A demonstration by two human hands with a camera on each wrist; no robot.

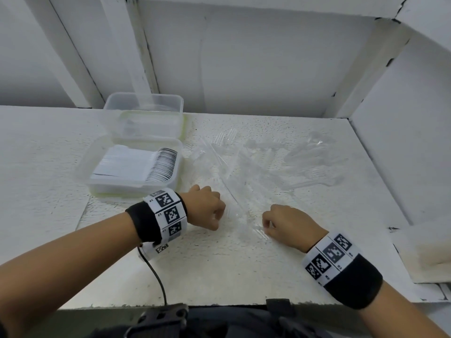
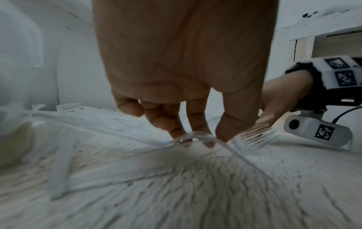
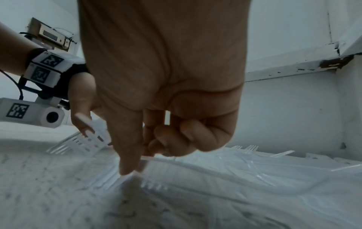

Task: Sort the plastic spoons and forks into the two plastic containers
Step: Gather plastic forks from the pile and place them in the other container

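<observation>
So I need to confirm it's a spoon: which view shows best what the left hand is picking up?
Left wrist: the fingertips pinch a clear spoon bowl. Head view hides it under the left hand; right wrist shows only forks there.

Two clear containers [image 1: 144, 107] stand left of the scattered clear cutlery [image 1: 266, 162]; nearer than the cutlery, the left hand [image 1: 203, 208] and right hand [image 1: 289, 224] curl.

White speckled worktop [image 1: 244, 264], surface pitted. White panelled wall [image 1: 268, 69] behind; side panel [image 1: 402, 154] at right, paint chipped along joints. Lighting dim, even.
</observation>
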